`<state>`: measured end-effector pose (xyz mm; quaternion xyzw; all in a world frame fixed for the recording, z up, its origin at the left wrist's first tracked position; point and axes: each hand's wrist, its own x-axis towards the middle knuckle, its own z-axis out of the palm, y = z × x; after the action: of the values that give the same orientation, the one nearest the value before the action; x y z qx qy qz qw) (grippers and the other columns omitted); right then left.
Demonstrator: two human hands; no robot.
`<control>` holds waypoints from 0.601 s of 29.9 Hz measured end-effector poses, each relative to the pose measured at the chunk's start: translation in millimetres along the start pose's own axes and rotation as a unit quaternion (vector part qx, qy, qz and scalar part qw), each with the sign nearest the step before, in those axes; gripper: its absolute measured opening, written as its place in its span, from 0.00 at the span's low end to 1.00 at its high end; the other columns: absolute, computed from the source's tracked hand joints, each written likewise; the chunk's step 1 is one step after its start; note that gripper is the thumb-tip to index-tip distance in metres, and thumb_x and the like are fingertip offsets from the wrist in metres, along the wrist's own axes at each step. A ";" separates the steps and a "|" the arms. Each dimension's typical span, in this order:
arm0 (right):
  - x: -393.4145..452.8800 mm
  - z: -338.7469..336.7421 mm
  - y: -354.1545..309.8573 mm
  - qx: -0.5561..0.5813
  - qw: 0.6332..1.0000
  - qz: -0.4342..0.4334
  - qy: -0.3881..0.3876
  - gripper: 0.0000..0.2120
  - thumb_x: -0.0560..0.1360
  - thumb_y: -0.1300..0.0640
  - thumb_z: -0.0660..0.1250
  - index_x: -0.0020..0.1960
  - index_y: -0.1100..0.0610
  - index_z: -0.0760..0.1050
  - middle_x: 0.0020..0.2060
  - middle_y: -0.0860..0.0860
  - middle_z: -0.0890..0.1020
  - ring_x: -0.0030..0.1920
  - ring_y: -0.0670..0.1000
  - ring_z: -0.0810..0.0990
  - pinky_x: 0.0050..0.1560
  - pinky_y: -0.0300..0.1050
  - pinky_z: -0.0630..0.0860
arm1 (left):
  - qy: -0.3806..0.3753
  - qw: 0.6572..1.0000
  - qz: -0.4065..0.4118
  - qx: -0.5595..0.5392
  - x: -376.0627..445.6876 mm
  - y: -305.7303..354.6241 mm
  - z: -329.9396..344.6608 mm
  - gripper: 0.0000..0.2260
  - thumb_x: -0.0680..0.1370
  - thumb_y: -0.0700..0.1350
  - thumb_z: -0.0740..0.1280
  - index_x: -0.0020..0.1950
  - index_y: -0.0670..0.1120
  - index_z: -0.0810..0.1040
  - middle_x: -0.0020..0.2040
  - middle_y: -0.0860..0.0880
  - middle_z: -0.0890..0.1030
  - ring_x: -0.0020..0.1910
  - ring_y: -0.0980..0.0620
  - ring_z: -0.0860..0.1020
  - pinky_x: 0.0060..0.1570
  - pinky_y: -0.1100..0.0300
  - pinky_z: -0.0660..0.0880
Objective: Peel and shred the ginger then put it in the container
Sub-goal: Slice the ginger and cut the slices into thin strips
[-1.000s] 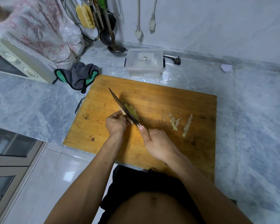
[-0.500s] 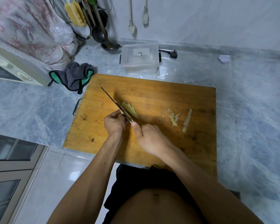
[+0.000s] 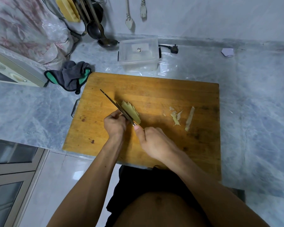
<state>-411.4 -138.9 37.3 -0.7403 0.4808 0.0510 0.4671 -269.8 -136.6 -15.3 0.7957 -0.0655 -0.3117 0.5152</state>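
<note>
Ginger point(image 3: 131, 113) slices are lying along the knife point(image 3: 116, 106), just right of it. Left hand point(image 3: 115, 124) is gripping ginger opposite; right hand point(image 3: 152, 141) is curling round the handle.

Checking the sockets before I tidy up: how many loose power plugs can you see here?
3: a white plug and a second white plug hang on the wall; a black plug lies on the counter beside the container.

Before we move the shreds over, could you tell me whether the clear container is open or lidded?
Open: the clear container behind the cutting board shows its rim and inside, with no lid on top.
</note>
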 end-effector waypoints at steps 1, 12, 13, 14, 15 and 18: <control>0.3 0.2 -0.6 -0.001 1.000 -0.003 -0.003 0.30 0.82 0.36 0.45 0.37 0.55 0.71 0.36 0.52 0.76 0.37 0.52 0.75 0.32 0.46 0.68 | 0.003 1.000 0.004 0.005 0.8 -0.4 0.7 0.11 0.76 0.27 0.61 0.55 0.29 0.79 0.47 0.37 0.82 0.24 0.61 0.76 0.24 0.72 0.71; 23.5 4.2 -0.4 0.026 1.000 -0.016 0.001 0.31 0.82 0.34 0.43 0.33 0.54 0.68 0.39 0.57 0.77 0.40 0.59 0.76 0.41 0.48 0.70 | 0.010 0.999 0.000 0.034 10.5 -9.4 0.5 0.12 0.77 0.31 0.64 0.57 0.34 0.81 0.50 0.41 0.84 0.34 0.55 0.79 0.33 0.70 0.77; 26.8 6.2 -3.3 0.027 0.999 -0.017 0.000 0.31 0.82 0.34 0.43 0.33 0.54 0.67 0.40 0.58 0.77 0.40 0.59 0.76 0.40 0.47 0.69 | 0.013 0.999 0.011 0.043 8.9 -8.8 0.9 0.12 0.77 0.31 0.63 0.56 0.35 0.82 0.49 0.42 0.84 0.34 0.56 0.78 0.32 0.73 0.74; 29.3 6.4 -6.2 0.027 0.999 -0.019 -0.001 0.31 0.82 0.34 0.44 0.33 0.54 0.67 0.39 0.57 0.76 0.38 0.58 0.75 0.39 0.46 0.68 | 0.015 0.999 0.017 0.045 7.5 -8.1 0.6 0.12 0.76 0.31 0.63 0.56 0.35 0.82 0.50 0.42 0.84 0.36 0.56 0.78 0.32 0.74 0.74; 30.2 5.2 -8.5 0.028 0.999 -0.018 -0.003 0.31 0.82 0.35 0.44 0.32 0.54 0.67 0.37 0.57 0.76 0.36 0.57 0.76 0.36 0.45 0.68 | 0.016 0.999 0.022 0.047 7.0 -8.2 0.4 0.12 0.76 0.31 0.63 0.56 0.35 0.82 0.50 0.42 0.84 0.36 0.55 0.78 0.32 0.74 0.74; 23.5 -1.0 -5.8 0.035 0.999 -0.014 -0.011 0.32 0.83 0.36 0.45 0.32 0.55 0.68 0.31 0.53 0.74 0.29 0.53 0.75 0.31 0.43 0.67 | 0.017 0.999 0.016 0.037 7.7 -9.0 1.4 0.12 0.77 0.31 0.63 0.57 0.34 0.81 0.51 0.41 0.84 0.31 0.61 0.77 0.29 0.74 0.72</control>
<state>-394.9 -154.6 29.3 -0.7292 0.4673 0.0355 0.4987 -266.5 -136.8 -26.8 0.8180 -0.0814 -0.2872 0.4917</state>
